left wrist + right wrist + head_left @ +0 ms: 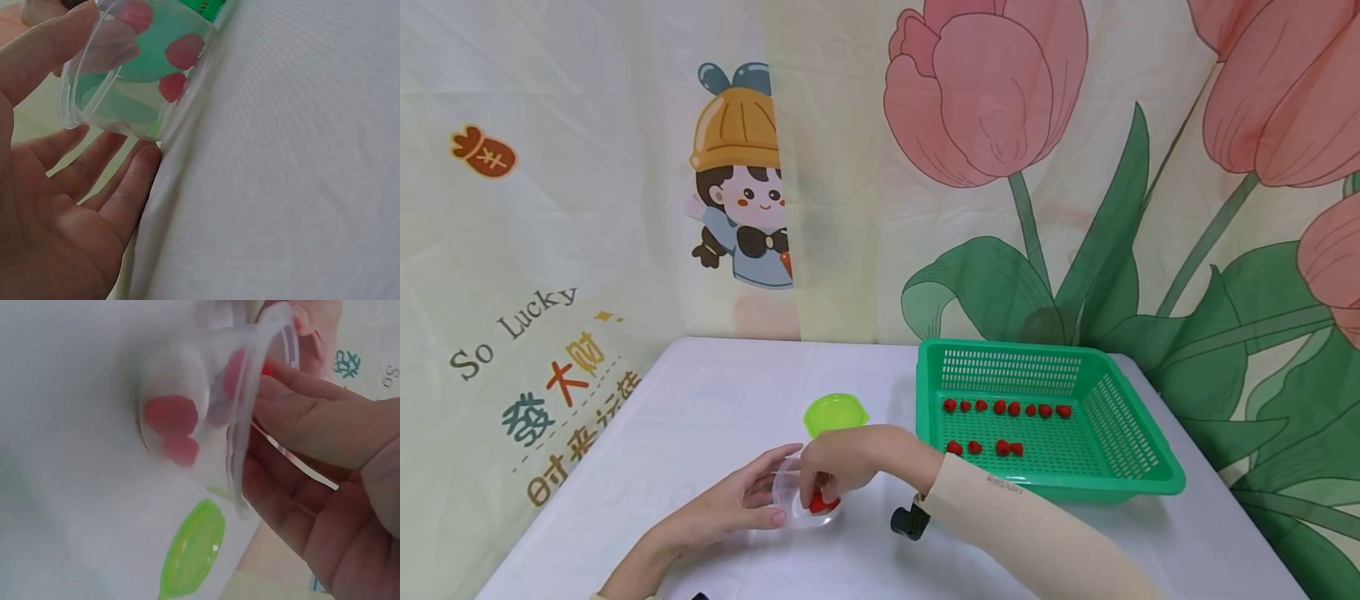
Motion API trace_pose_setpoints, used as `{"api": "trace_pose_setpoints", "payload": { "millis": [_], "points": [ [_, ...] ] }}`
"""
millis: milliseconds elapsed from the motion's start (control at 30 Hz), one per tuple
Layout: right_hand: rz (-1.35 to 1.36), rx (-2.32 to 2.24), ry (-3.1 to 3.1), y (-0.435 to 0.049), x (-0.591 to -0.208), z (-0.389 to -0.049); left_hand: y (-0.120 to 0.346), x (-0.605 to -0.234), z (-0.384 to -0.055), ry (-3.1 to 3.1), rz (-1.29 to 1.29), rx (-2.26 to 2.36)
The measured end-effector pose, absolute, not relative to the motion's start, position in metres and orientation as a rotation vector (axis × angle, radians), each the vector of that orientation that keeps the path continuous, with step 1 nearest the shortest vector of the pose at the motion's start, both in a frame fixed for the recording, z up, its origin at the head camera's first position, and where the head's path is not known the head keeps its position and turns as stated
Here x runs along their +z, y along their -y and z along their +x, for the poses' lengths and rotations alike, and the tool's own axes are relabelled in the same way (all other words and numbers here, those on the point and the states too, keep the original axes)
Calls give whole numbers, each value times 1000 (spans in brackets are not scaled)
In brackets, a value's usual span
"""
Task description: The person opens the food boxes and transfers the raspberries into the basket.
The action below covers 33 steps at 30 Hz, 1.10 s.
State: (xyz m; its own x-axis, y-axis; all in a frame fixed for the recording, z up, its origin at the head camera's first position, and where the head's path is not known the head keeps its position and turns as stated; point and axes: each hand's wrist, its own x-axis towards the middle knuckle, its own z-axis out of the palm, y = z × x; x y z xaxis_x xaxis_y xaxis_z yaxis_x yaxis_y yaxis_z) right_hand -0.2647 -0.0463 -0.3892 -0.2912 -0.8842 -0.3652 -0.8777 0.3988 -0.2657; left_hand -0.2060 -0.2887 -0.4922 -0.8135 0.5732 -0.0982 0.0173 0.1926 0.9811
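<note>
A clear plastic tub [786, 492] stands on the white-covered table. My left hand [718, 508] holds it from the left side, thumb near the rim and fingers around the wall. My right hand [850, 458] reaches into its mouth from the right. Between the right fingertips is a small red berry [234, 374], seen through the tub wall in the right wrist view. Two more red berries [170, 415] lie at the bottom of the tub, visible in the left wrist view too. Just behind the tub rests a bright green lid [835, 412].
To the right stands a green perforated basket [1052, 346] with several red berries [1000, 407] in two rows. A black wrist camera [910, 522] sits below my right wrist. Behind the table hangs a printed curtain [850, 208] with tulips and a cartoon figure.
</note>
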Motion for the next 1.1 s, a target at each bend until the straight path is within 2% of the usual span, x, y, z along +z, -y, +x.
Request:
{"api": "trace_pose_setpoints", "payload": {
  "millis": [533, 1100],
  "points": [
    [-1520, -567, -2236, -16, -368, -275, 289, -495, -203, -1997, 526, 1675],
    [-1453, -944, -2606, -115, -379, -280, 288, -493, -204, -2004, 584, 1691]
  ]
}}
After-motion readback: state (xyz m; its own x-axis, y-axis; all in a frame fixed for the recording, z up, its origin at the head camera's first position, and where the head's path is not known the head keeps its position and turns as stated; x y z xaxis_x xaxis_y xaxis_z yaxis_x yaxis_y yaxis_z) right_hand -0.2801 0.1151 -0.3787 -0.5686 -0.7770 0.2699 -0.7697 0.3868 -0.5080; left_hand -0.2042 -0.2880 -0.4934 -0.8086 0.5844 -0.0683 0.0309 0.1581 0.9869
